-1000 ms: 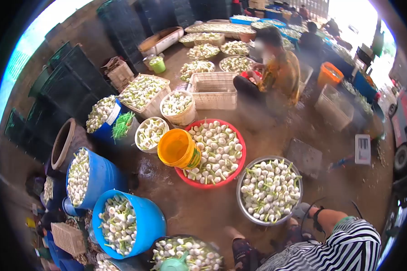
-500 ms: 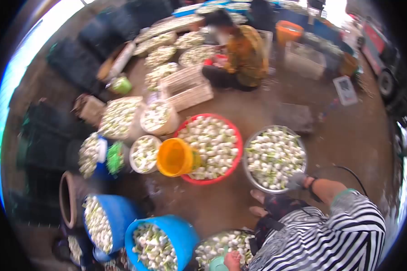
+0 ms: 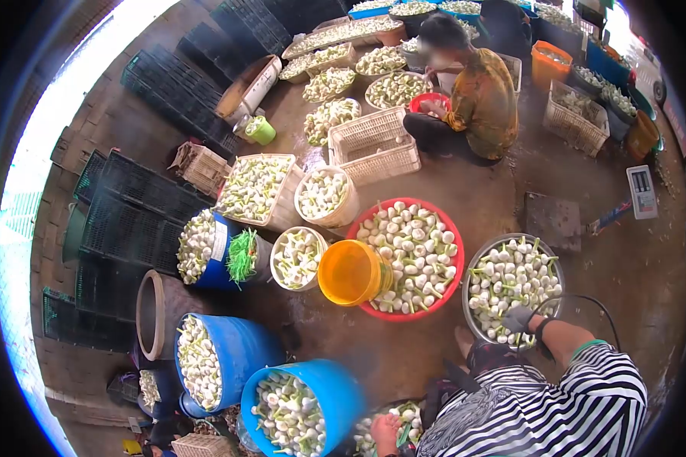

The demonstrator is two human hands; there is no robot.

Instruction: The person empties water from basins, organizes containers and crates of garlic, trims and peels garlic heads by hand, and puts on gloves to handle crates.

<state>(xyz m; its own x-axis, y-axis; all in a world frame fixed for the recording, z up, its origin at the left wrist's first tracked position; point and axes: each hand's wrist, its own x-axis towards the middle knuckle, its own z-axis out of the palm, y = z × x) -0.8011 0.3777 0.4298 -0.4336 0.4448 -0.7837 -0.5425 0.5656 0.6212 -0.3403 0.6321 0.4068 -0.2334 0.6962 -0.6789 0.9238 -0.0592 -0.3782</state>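
My right hand [image 3: 518, 318], in a grey glove, rests at the near rim of a metal basin [image 3: 558, 266] heaped with white garlic bulbs [image 3: 511, 278]; its fingers are too small to read. Bare, my left hand [image 3: 386, 430] is low in the view, over a tub of bulbs beside my leg, its fingers curled near something green. A red basin [image 3: 459, 263] full of bulbs stands left of the metal one. Tilted on its left edge lies a yellow bucket [image 3: 348, 273] with nothing visible inside.
Blue tubs [image 3: 343, 404] of bulbs stand at lower left. A seated co-worker [image 3: 484, 107] holds a red bowl [image 3: 430, 103] beside a cream crate [image 3: 377, 164]. A flat slab [image 3: 552, 221] and a white scale [image 3: 642, 192] are at right. Dark crates [image 3: 141, 198] line the left.
The view has shifted. My gloved right hand has come over the metal basin's near rim since the first frame. My left hand, unseen at first, now shows at the bottom.
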